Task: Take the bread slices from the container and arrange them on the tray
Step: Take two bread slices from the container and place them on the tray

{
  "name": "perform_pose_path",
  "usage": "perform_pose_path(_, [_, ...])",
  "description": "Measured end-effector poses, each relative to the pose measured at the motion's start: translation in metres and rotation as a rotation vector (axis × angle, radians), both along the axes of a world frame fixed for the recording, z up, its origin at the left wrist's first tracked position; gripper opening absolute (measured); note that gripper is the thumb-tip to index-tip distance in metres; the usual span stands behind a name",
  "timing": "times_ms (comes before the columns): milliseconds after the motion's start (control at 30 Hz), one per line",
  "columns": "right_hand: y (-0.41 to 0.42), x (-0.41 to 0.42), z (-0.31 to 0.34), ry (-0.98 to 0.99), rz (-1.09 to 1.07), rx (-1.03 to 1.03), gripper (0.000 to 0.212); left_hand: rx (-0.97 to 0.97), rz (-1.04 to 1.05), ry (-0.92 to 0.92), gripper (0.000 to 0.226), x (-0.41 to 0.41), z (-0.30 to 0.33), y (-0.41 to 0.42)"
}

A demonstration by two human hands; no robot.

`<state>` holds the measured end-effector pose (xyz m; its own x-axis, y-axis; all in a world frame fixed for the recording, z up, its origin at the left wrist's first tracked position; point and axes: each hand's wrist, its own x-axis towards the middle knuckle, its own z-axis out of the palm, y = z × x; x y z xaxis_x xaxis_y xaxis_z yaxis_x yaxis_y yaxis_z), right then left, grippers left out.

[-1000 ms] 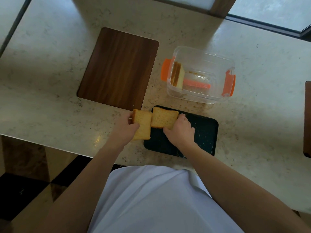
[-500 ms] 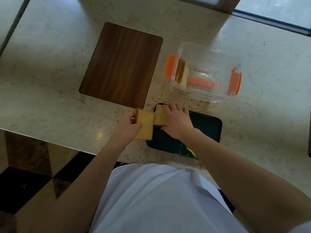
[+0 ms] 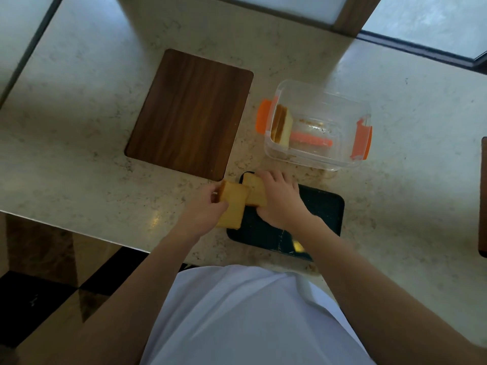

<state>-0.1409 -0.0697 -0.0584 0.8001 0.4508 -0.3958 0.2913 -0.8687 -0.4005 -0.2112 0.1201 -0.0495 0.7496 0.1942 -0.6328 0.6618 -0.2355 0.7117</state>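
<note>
Left hand: the left hand [image 3: 204, 209] pinches a bread slice [image 3: 233, 206] by its far left corner, thumb and fingers closed on it.
Left slice: it tilts a bit. Its long side runs from far to near. Part of it hangs over the left edge of the tray, above the counter.
Right hand: the right hand [image 3: 280, 200] lies flat with fingers spread on a second bread slice [image 3: 254, 191], pressing it down.
Right slice: it lies in the far left corner of the tray. Its near left part sits under the left slice, so the two touch.
Tray: the dark tray [image 3: 325, 206] lies near the front edge of the counter [image 3: 79, 164]. Its right half is bare.
Container: the clear container [image 3: 319, 125] stands just past the tray, open on top. It has two orange clips, one on each end.
Bread in container: bread [image 3: 282, 125] stands on edge against the left wall. It looks like two slices, but I cannot tell for sure.
Board: one brown wooden board [image 3: 189, 111] lies flat to the left of the container, near it but not touching.
Count: two slices in the hands, one tray, one container, one board.
</note>
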Motion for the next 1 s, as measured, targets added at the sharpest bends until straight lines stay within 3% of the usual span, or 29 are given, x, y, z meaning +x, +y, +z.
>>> perform_pose_path(167, [-0.032, -0.012, 0.016, 0.442, -0.465, 0.464, 0.082, -0.046, -0.154, -0.031, 0.050, 0.015, 0.014, -0.011])
perform_pose_path(267, [-0.048, -0.017, 0.019, 0.402, -0.385, 0.450, 0.071, -0.002, -0.524, -0.044, 0.047, 0.024, 0.025, -0.020])
perform_pose_path(333, [-0.054, -0.019, 0.021, 0.404, -0.330, 0.427, 0.051, 0.054, -0.745, -0.046, 0.047, 0.031, 0.030, -0.027])
perform_pose_path(467, [-0.062, -0.026, 0.019, 0.427, -0.395, 0.504, 0.015, 0.122, -0.895, -0.032, 0.050, 0.050, 0.034, -0.033])
perform_pose_path(567, [-0.067, -0.034, 0.016, 0.470, -0.529, 0.597, 0.013, 0.045, -0.764, 0.040, 0.061, 0.054, 0.029, -0.024])
perform_pose_path(733, [-0.068, -0.046, 0.010, 0.562, -0.739, 0.776, 0.021, -0.371, -0.230, 0.126, 0.047, 0.032, 0.007, -0.019])
perform_pose_path(867, [-0.062, -0.056, 0.003, 0.536, -0.815, 0.664, 0.030, -0.329, 0.020, 0.091, 0.042, 0.015, -0.010, -0.020])
perform_pose_path(1000, [-0.056, -0.062, -0.009, 0.534, -0.795, 0.537, 0.021, -0.173, -0.004, 0.072, 0.031, 0.003, -0.021, -0.021])
